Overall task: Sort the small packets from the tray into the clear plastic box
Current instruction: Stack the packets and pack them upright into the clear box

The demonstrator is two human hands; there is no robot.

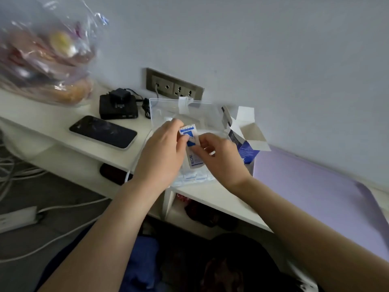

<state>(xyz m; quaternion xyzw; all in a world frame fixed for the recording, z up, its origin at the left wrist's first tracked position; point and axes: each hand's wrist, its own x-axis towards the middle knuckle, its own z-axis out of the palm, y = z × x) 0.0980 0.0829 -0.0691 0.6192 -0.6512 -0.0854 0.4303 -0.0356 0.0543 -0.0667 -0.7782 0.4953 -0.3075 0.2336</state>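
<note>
Packet (190,144) pinched by left hand (162,152) and right hand (219,154) over clear plastic box (160,108) — likely steadied for neat placement.

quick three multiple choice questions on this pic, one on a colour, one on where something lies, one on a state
1. The packet being held is
A. blue and white
B. red
C. green

2. Relative to the clear plastic box, the phone lies
A. inside it
B. to its left
C. behind it

3. The flaps of the carton are
A. taped shut
B. open
C. torn off

Answers:
1 A, blue print on white shows between the left hand and the right hand, which both pinch it.
2 B, the phone lies outside the box, on its left side.
3 B, the flaps stand up and apart.
</note>
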